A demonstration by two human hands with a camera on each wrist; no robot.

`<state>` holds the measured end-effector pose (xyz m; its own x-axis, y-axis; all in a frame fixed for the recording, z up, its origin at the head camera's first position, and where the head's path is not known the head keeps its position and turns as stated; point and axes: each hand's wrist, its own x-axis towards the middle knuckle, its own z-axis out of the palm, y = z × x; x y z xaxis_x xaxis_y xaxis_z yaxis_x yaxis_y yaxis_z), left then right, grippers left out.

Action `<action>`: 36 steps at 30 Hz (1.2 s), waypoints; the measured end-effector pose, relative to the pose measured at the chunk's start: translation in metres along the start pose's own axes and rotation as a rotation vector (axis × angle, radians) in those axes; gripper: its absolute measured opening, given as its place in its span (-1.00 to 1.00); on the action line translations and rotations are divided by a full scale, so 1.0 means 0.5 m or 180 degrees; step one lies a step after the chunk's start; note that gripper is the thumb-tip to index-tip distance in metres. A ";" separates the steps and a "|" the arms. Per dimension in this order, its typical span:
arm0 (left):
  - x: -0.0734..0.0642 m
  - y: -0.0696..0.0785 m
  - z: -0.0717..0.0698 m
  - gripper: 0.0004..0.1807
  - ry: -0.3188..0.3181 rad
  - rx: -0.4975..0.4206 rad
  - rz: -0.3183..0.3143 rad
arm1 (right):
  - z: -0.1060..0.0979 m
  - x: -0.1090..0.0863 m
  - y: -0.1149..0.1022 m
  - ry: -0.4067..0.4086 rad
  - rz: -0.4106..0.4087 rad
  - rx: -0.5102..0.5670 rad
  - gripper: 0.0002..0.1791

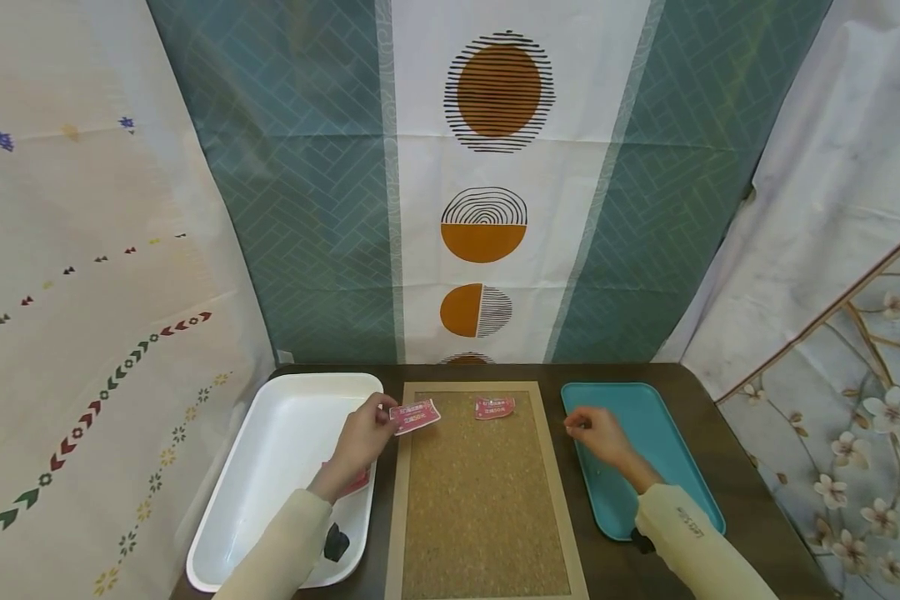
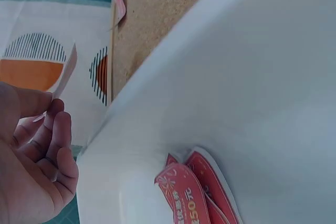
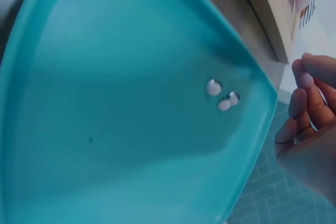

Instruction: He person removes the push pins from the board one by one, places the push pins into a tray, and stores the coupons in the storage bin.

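Note:
My left hand pinches a pink-red paper coupon by its left edge, over the top left corner of the cork board. Seen edge-on in the left wrist view, the coupon stands between thumb and forefinger. Another coupon lies at the board's top, its edge curling up. Above the teal tray's left edge, my right hand has thumb and forefinger tips together; whether something tiny sits between them cannot be told. Small white round pieces lie in the teal tray.
At the left stands a white tray with more red coupons in it, partly hidden by my left arm. The board's wooden frame lies between both trays on a dark table. Patterned cloths hang behind and beside it.

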<state>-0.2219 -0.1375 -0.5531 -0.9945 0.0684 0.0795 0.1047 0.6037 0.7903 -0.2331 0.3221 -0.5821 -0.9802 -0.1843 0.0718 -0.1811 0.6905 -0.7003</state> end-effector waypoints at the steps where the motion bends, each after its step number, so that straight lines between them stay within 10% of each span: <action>1: -0.003 -0.002 -0.004 -0.68 -0.0010 -0.0015 -0.0034 | -0.002 -0.001 0.004 0.0031 0.0006 -0.0013 -0.91; 36: -0.081 -0.134 -0.139 -0.61 -0.0352 0.0197 -0.0839 | -0.002 -0.030 0.051 -0.0019 0.0130 -0.0318 -0.92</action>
<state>-0.1889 -0.2361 -0.5672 -0.9811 -0.0131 -0.1932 -0.1537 0.6593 0.7360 -0.2230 0.3433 -0.6004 -0.9865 -0.1584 0.0403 -0.1483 0.7637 -0.6283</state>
